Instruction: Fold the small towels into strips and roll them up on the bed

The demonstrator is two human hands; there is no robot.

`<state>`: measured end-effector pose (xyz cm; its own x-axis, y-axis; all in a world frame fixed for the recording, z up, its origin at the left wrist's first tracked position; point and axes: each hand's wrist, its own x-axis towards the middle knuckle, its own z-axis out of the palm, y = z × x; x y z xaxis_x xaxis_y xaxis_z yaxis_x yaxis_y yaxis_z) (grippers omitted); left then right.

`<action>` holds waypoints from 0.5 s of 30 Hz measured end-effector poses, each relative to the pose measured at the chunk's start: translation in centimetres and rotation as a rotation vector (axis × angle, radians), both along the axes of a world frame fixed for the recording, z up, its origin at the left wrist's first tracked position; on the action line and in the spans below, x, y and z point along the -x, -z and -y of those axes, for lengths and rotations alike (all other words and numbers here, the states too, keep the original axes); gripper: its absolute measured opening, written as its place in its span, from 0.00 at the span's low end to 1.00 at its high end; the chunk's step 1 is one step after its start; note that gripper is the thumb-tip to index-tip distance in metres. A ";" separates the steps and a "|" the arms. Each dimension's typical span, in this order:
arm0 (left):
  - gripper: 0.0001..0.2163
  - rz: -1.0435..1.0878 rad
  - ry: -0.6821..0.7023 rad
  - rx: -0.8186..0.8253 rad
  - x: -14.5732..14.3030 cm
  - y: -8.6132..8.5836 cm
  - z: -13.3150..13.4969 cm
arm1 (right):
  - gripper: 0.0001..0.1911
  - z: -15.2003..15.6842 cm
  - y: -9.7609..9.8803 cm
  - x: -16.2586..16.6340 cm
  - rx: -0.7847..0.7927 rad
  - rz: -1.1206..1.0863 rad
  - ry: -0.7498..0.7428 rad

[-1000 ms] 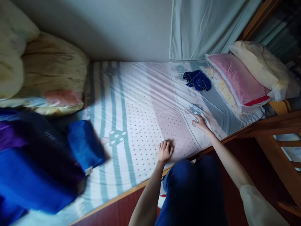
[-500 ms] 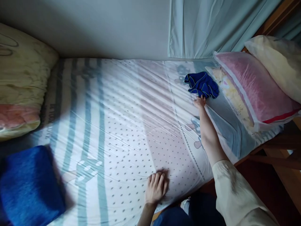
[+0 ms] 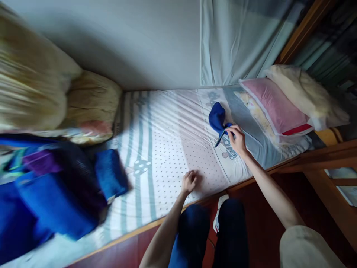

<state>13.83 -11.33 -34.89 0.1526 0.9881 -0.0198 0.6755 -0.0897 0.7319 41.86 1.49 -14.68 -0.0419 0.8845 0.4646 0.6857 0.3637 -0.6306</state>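
Note:
A crumpled blue cloth (image 3: 216,117) with a thin edging hangs from my right hand (image 3: 237,139), whose fingers pinch one end of it. The cloth is over the far right part of the bed. Closer to the front edge, my left hand (image 3: 190,181) is loosely curled, fingers bent in, with nothing seen in it. It is low over the dotted part of the bed sheet (image 3: 170,160); whether it touches the sheet I cannot tell.
Pink pillow (image 3: 279,106) and cream pillow (image 3: 304,93) lie at the right end. A folded blue cloth (image 3: 110,173), a heap of blue fabric (image 3: 55,204) and yellowish bedding (image 3: 92,100) fill the left. A wooden rail (image 3: 320,160) borders the front right.
My right hand has picked up the blue cloth by one end and drawn it towards me. My left hand has curled more. The view has shifted, showing more of the left heap.

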 end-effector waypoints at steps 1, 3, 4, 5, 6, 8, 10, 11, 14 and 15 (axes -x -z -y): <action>0.08 0.092 -0.063 0.037 -0.2 -2.8 -0.2 | 0.15 3.1 -2.2 0.9 0.001 0.021 -0.052; 0.11 0.290 -0.138 -0.036 -0.5 -9.4 0.0 | 0.16 8.7 -6.2 2.8 -0.002 0.045 -0.134; 0.14 0.371 -0.099 -0.098 -0.6 -12.9 0.5 | 0.17 11.0 -7.8 3.7 -0.005 0.047 -0.167; 0.17 0.414 -0.001 -0.145 -0.7 -16.3 1.2 | 0.17 13.0 -9.3 4.6 -0.006 0.044 -0.196; 0.22 0.413 0.110 -0.176 -0.7 -19.7 1.9 | 0.17 14.8 -10.5 5.5 -0.005 0.040 -0.224; 0.26 0.335 0.283 -0.214 -0.6 -25.7 3.4 | 0.17 17.6 -12.3 7.0 0.005 0.031 -0.275; 0.22 0.270 0.372 -0.232 -0.2 -30.3 4.9 | 0.17 19.8 -13.3 8.1 0.008 0.014 -0.305; 0.19 0.236 0.394 -0.246 0.0 -32.0 5.6 | 0.16 20.8 -13.5 8.5 0.006 0.002 -0.307; 0.10 0.094 0.422 -0.317 1.0 -35.3 7.5 | 0.13 23.5 -12.9 9.4 -0.009 -0.054 -0.245; 0.09 0.051 0.422 -0.345 1.4 -35.9 8.1 | 0.12 24.3 -12.2 9.6 -0.007 -0.076 -0.204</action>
<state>12.45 -19.46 1.03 0.5298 0.7884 0.3128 0.4931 -0.5863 0.6427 32.26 -22.81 -2.44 -0.1842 0.8580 0.4794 0.5484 0.4945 -0.6744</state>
